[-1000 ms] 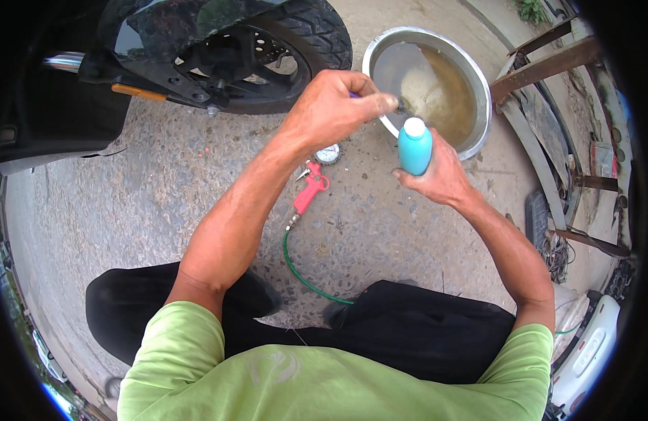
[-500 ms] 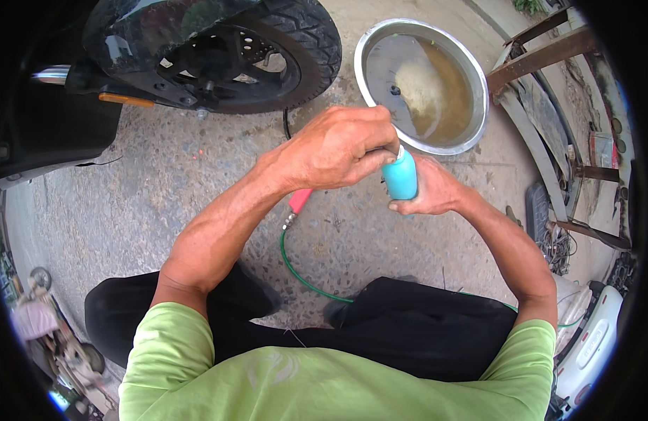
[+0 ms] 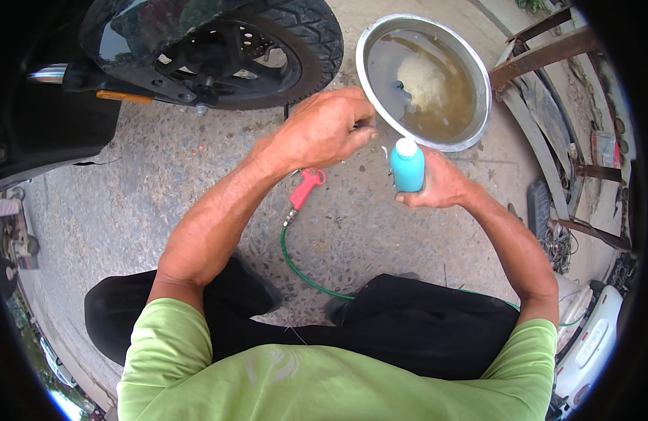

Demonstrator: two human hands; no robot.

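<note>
My right hand [image 3: 442, 179] is wrapped round a small turquoise bottle [image 3: 407, 172] with a white top, held nearly upright in front of me. To the left of the bottle and apart from it, my left hand [image 3: 331, 126] is closed, its fingers curled toward the thumb. Whatever it may pinch is hidden. A tiny pale bit [image 3: 385, 149] shows in the gap between that hand and the bottle. Just beyond my right hand stands a round metal basin [image 3: 483, 105] of murky brownish water.
A motorcycle's front wheel [image 3: 317, 49] stands at the far left. On the concrete below my left hand lies a red air blow gun [image 3: 306, 189] on a green hose [image 3: 296, 270] that runs to the right past my knees. A rusty metal frame [image 3: 541, 59] stands at the right.
My left hand has come off the bottle's top and moved left, so the white top now shows. The bottle has shifted slightly right, and more of the red blow gun is uncovered.
</note>
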